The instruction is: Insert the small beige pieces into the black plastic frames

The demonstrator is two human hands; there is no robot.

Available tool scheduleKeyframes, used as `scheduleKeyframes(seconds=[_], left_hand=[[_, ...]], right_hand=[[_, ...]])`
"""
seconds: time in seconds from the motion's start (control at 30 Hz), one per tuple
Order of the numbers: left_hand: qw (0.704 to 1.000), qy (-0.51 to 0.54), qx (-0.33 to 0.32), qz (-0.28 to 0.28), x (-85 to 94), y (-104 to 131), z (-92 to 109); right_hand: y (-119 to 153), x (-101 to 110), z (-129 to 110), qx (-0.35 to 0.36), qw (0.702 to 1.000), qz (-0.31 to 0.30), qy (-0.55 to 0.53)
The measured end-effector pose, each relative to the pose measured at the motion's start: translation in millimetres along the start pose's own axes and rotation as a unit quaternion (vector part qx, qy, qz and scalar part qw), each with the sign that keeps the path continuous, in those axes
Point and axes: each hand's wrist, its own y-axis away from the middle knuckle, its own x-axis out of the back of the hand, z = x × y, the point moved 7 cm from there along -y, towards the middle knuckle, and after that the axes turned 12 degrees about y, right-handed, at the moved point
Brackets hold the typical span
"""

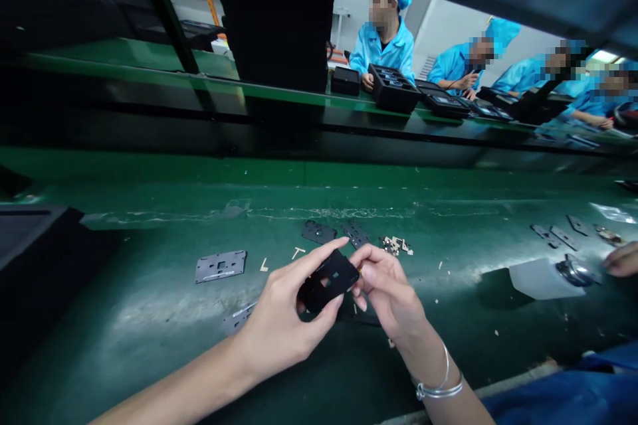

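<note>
My left hand (279, 319) grips a small black rectangular plate (316, 295) by its long sides, fingers on the far edge and thumb on the near one. Small cut-outs show in the plate's middle. At the plate's right end, my right hand (391, 289) is closed in a pinch, with a tiny yellowish spot by the fingertips; what it pinches cannot be made out. Beyond the hands lie two dark plates, one left (319, 232) and one right (355, 234). A grey plate (220, 267) lies to the left, and another (239, 319) is partly hidden behind my left hand.
A pile of small metal and tan pieces (396, 245) sits beyond my right hand. To the right are a whitish bottle with a metal top (543, 277), several plates (564, 238) and another person's hand (623, 259). A black box (40, 232) stands left. Co-workers sit behind the raised shelf (279, 103).
</note>
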Motion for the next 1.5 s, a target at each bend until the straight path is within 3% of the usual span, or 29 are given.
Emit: scheduleKeyframes(seconds=[0.17, 0.6, 0.9, 1.17, 1.5], left_hand=[[1.000, 0.016, -0.016, 0.004, 0.1, 1.4, 2.7], [0.980, -0.093, -0.175, 0.031, 0.5, 8.1, 21.5], [0.991, -0.052, -0.124, 0.008, 1.5, 6.7, 16.6], [0.968, -0.135, -0.208, 0.031, 1.3, 11.0, 27.4], [0.955, -0.173, -0.238, -0.026, 2.3, 7.2, 30.2]], right_hand=[[-0.9, -2.7, 4.8, -0.003, 1.000, -0.016, -0.024], [0.1, -6.2, 3.1, 0.000, 0.999, -0.022, -0.040], [-0.3, -6.7, 1.5, 0.013, 0.997, -0.056, -0.043], [0.5, -10.7, 2.3, 0.005, 0.995, -0.065, -0.077], [-1.7, -7.9, 6.1, -0.001, 0.992, -0.089, -0.085]])
